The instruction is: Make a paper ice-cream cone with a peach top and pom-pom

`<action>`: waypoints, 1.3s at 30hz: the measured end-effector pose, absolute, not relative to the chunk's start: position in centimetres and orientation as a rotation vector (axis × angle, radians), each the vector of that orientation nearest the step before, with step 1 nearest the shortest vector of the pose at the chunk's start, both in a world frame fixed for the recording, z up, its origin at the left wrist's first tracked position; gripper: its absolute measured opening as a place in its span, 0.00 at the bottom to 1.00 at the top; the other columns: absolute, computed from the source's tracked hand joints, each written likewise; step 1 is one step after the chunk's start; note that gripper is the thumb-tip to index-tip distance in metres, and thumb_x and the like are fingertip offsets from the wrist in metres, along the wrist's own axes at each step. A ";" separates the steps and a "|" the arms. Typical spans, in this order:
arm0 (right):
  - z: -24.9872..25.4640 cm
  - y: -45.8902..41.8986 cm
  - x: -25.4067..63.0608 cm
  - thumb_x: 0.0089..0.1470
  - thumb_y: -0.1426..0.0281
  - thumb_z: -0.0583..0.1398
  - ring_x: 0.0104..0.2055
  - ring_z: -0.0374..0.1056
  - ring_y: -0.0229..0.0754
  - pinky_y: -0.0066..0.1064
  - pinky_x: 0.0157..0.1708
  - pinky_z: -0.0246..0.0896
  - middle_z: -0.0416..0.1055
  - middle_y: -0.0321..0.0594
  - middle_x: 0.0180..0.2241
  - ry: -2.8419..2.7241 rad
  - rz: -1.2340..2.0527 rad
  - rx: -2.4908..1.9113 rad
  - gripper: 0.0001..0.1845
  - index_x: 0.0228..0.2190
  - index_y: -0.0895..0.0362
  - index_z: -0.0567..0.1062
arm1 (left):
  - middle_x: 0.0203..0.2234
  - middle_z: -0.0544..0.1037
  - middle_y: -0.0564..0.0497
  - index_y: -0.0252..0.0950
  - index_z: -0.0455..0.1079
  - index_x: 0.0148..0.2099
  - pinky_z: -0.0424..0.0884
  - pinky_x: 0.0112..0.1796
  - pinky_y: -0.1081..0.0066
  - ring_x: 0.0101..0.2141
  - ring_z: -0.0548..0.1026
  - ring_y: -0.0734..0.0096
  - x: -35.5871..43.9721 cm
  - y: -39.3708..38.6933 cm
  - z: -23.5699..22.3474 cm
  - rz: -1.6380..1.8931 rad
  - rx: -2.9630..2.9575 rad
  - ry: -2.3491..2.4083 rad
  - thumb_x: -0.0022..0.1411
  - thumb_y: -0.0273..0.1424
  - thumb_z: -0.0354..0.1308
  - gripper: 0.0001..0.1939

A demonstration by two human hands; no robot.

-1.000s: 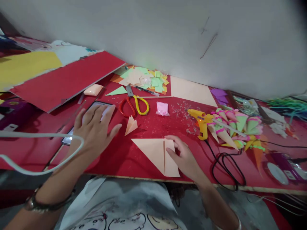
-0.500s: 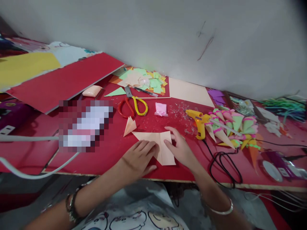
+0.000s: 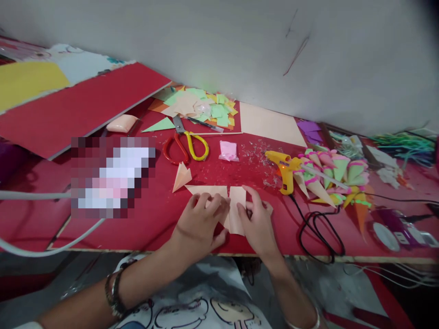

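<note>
A sheet of peach paper lies creased near the table's front edge. My left hand rests over its left part, fingers bent and thumb apart, pressing on it. With thumb and index finger, my right hand grips the paper's right part, which stands folded along a crease; a pale corner shows past this hand. A small folded peach cone lies just beyond the left hand. Farther back are scissors with one red and one yellow handle, and a pink packet.
A yellow glue gun with a looped black cord lies right, beside decorated paper cones. Cut paper pieces are heaped at the back. A blurred-out device with white cables lies left, near a red board.
My right hand has taken hold of the paper's right part and moved it, so a fold line now shows. The left hand's fingers are more bent. The view has shifted slightly.
</note>
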State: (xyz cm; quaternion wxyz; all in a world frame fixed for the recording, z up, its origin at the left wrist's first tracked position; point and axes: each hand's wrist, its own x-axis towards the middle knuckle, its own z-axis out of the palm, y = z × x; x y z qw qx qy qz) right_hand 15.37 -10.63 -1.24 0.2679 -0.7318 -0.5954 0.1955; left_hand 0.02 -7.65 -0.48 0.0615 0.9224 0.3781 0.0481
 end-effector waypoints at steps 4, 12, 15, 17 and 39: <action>-1.6 -10.9 15.1 0.53 0.68 0.49 0.30 0.69 0.42 0.42 0.46 0.41 0.73 0.34 0.23 -1.608 0.480 -2.016 0.20 0.49 0.56 0.59 | 0.45 0.64 0.45 0.36 0.52 0.58 0.58 0.43 0.57 0.41 0.60 0.57 0.3 -7.9 -0.7 0.107 2.853 1.159 0.57 0.40 0.44 0.27; -2.0 -11.8 15.3 0.54 0.68 0.48 0.24 0.66 0.41 0.42 0.44 0.42 0.73 0.36 0.22 -1.644 0.323 -2.129 0.19 0.48 0.55 0.61 | 0.46 0.63 0.44 0.35 0.52 0.58 0.57 0.43 0.57 0.42 0.60 0.57 0.3 -8.0 -0.9 0.100 2.858 1.181 0.57 0.39 0.44 0.27; -2.1 -12.4 15.3 0.55 0.68 0.48 0.22 0.66 0.40 0.41 0.44 0.42 0.72 0.35 0.21 -1.653 0.249 -2.164 0.18 0.47 0.56 0.63 | 0.46 0.63 0.44 0.35 0.51 0.58 0.57 0.43 0.57 0.42 0.60 0.57 0.3 -8.1 -1.0 0.100 2.865 1.176 0.58 0.38 0.43 0.27; -2.2 -13.0 15.4 0.55 0.69 0.47 0.22 0.65 0.39 0.41 0.44 0.42 0.72 0.36 0.22 -1.667 0.189 -2.176 0.17 0.46 0.56 0.64 | 0.46 0.63 0.44 0.36 0.51 0.58 0.56 0.43 0.57 0.43 0.59 0.57 0.2 -8.1 -1.0 0.105 2.868 1.175 0.58 0.38 0.43 0.26; 2.3 -9.8 13.2 0.54 0.70 0.49 0.40 0.66 0.40 0.30 0.38 0.62 0.68 0.43 0.39 -1.649 0.385 -1.530 0.20 0.50 0.54 0.57 | 0.20 0.67 0.56 0.34 0.62 0.25 0.60 0.25 0.76 0.23 0.64 0.77 -2.0 -3.3 3.9 0.485 2.110 0.906 0.58 0.38 0.48 0.14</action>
